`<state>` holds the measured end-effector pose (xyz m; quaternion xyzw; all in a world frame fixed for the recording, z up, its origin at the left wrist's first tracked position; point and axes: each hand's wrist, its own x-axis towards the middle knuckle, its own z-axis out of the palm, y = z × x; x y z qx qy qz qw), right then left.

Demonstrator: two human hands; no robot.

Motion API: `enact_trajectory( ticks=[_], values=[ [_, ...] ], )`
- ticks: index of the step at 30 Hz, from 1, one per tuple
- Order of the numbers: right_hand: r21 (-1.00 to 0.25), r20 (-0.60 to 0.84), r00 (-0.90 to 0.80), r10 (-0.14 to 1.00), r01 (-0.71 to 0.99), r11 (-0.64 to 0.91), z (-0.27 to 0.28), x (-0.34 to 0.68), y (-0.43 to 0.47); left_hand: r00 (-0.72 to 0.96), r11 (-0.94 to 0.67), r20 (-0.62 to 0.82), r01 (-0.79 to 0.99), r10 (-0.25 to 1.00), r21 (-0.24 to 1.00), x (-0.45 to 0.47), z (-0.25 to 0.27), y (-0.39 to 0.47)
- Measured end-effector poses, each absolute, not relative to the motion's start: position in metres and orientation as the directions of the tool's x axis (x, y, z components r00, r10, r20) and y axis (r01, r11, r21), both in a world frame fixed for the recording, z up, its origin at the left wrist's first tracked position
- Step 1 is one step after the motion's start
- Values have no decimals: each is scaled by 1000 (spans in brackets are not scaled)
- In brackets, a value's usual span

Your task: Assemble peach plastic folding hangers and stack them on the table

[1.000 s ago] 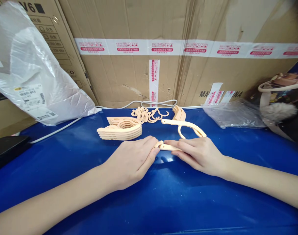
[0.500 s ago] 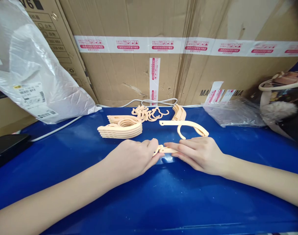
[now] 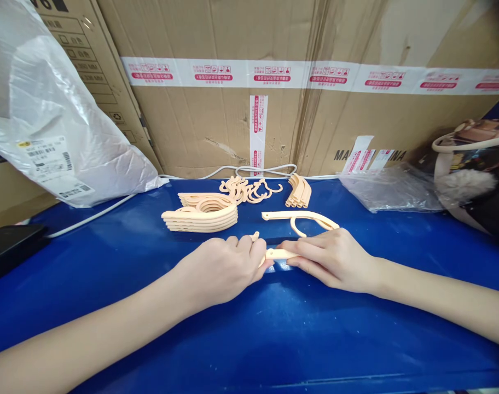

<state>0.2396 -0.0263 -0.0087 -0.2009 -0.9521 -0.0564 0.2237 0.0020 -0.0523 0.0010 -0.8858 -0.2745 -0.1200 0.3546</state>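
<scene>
My left hand (image 3: 228, 268) is closed around a cream plastic hanger hook (image 3: 255, 236), mostly hidden; its tip pokes out above the knuckles. My right hand (image 3: 331, 258) pinches a cream hanger arm (image 3: 280, 254) between thumb and fingers. The arm's holed end meets the piece in my left hand, and my fingers cover how they join. A longer arm section (image 3: 299, 215) with a curved inner bar rises beyond my right hand, part of the same hanger piece as far as I can see. Below both hands lies the blue tabletop (image 3: 249, 334).
Stacked hanger arms (image 3: 202, 221) lie beyond my left hand. Behind them are a pile of loose hooks (image 3: 245, 190) and a bundle of short curved pieces (image 3: 299, 191). A white parcel bag (image 3: 69, 120), cardboard box (image 3: 216, 126), clear plastic bag (image 3: 389, 186) and black device (image 3: 11, 246) surround these.
The long arm section has swung slightly left and down, uncovering more of the short curved pieces. A tip now shows above my left knuckles, and the joint between my hands has turned.
</scene>
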Motion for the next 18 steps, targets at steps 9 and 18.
enact_trajectory(
  ticks=[9,18],
  values=[
    [-17,413,-838,356,384,923,-10,242,-21,823,-631,445,561,354,-535,2,7,-53],
    [-66,551,-759,347,375,925,-6,242,-23,803,-793,390,561,451,-239,2,7,-56]
  ],
)
